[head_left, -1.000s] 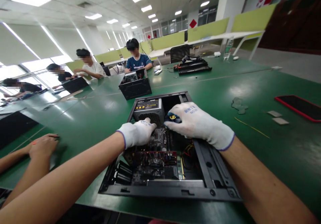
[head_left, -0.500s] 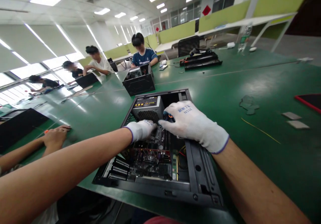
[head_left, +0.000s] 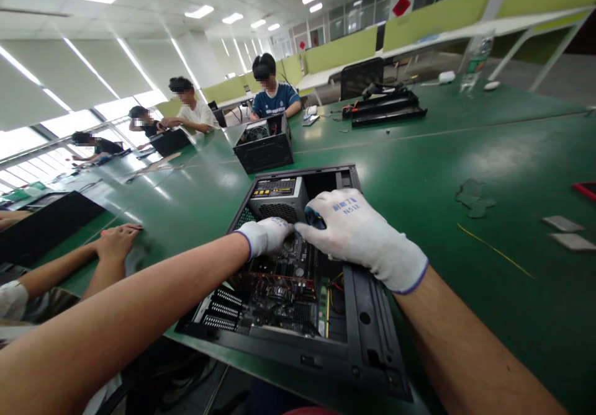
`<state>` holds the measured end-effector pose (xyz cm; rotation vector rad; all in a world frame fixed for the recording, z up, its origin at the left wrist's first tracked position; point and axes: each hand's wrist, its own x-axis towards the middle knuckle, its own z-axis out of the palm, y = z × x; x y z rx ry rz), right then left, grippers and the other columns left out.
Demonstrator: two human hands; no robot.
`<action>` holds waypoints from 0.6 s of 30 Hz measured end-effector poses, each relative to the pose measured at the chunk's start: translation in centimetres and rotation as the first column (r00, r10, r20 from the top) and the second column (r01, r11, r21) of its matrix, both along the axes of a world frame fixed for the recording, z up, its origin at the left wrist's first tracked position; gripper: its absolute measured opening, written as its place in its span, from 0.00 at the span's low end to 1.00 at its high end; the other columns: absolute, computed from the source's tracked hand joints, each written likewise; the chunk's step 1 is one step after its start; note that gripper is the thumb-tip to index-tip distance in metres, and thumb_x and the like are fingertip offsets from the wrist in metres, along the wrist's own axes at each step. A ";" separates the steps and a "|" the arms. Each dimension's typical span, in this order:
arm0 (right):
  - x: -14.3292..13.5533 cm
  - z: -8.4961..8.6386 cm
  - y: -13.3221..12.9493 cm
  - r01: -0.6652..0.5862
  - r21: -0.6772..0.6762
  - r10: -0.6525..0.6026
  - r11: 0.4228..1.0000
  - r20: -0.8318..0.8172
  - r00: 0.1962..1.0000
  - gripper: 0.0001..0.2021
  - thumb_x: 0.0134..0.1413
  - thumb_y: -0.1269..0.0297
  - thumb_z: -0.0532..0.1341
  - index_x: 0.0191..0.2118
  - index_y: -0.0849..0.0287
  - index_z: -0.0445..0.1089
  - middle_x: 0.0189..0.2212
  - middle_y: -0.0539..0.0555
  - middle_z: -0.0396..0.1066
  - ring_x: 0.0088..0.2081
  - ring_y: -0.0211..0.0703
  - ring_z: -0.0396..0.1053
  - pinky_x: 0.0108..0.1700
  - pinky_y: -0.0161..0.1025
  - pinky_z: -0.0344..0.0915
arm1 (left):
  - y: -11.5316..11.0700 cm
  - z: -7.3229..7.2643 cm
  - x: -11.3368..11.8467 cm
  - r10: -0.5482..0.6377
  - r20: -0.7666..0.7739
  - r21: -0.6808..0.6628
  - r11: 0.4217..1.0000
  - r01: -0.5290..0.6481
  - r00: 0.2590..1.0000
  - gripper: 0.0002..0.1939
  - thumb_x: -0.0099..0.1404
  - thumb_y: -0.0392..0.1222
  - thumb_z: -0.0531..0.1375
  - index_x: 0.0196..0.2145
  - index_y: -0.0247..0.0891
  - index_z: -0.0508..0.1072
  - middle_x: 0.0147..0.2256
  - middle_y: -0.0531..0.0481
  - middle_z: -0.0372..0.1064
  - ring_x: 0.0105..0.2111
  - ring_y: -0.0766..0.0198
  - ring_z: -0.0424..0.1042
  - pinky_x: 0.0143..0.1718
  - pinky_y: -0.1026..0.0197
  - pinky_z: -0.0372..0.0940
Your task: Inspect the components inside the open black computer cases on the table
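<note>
An open black computer case (head_left: 372, 334) lies on its side on the green table, its motherboard (head_left: 298, 266) facing up. My left hand (head_left: 270, 236), in a white glove, reaches in by the power supply (head_left: 277, 198). Its fingers are bent down and close together over the board; their tips are hidden. My right hand (head_left: 342, 223), also gloved, is curled above the case's inner edge, beside the left fingertips. A dark, rounded thing with a bluish edge (head_left: 316, 218) shows between its thumb and forefinger. I cannot make out its kind.
Past the case stands another open computer case (head_left: 264, 145), a person behind it. More people sit further left. A neighbour's hands (head_left: 116, 240) rest on the table (head_left: 186, 179) at left. A yellow strip (head_left: 496, 250), flat grey pieces (head_left: 572, 241) and a bottle (head_left: 477, 61) lie or stand right.
The view has shifted slightly, so the room sits further right in the picture. Both my hands stay at nearly the same place in the case. An orange mark between my right fingers no longer shows.
</note>
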<state>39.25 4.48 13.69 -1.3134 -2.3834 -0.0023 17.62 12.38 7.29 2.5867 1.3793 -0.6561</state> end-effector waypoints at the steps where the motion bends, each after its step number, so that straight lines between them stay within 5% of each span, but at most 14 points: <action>1: 0.0 0.1 0.0 0.001 -0.008 -0.001 1.000 0.001 1.000 0.27 0.64 0.43 0.53 0.48 0.63 0.75 0.44 0.61 0.76 0.49 0.54 0.71 0.53 0.47 0.58 | 0.0 0.0 0.1 -0.013 -0.005 -0.005 1.000 0.013 1.000 0.25 0.57 0.45 0.67 0.52 0.40 0.74 0.51 0.42 0.76 0.52 0.50 0.74 0.58 0.54 0.65; 18: 0.0 0.4 -0.1 0.010 -0.033 -0.008 0.999 0.050 0.999 0.26 0.63 0.44 0.54 0.48 0.63 0.75 0.45 0.61 0.76 0.49 0.55 0.71 0.53 0.47 0.58 | -0.3 0.3 0.3 -0.019 -0.049 -0.013 1.000 0.019 0.999 0.20 0.56 0.41 0.66 0.48 0.38 0.76 0.50 0.40 0.76 0.52 0.49 0.74 0.58 0.52 0.65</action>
